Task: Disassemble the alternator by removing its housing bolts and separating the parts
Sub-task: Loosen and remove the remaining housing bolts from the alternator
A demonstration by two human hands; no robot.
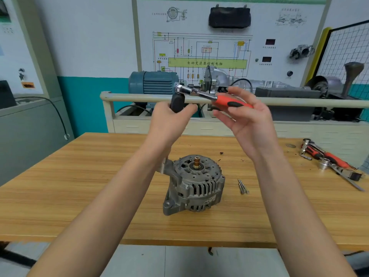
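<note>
Alternator [194, 184] stands on the wooden table [79, 196], near the middle of it, with its shaft end pointing up. Both hands are raised well above it and do not touch it.

The left hand [169, 118] is lifted in front of the camera, forearm rising from the lower left. Its fingers are curled around a black socket [176, 103] that hangs down from the head of a ratchet wrench [209, 96]. The thumb and fingers pinch this black piece from both sides.

The right hand [245, 116] is at the same height, forearm rising from the lower right. The palm faces toward the camera and the fingers bend loosely around the red and black handle of the ratchet wrench, so the hand holds the handle. The wrench lies nearly level between the two hands, with the chrome head at the left side.

The alternator has a grey cast metal housing with many cooling slots around the side and in the top face. A short brass-coloured shaft tip stands in the center of the top. Mounting ears stick out at the left and at the lower left. One bolt head shows on the front edge of the housing.

Two long bolts [242, 186] lie side by side on the table just right of the alternator. Far at the right edge of the table lie more tools [329, 158] with red handles and some sockets.
</note>
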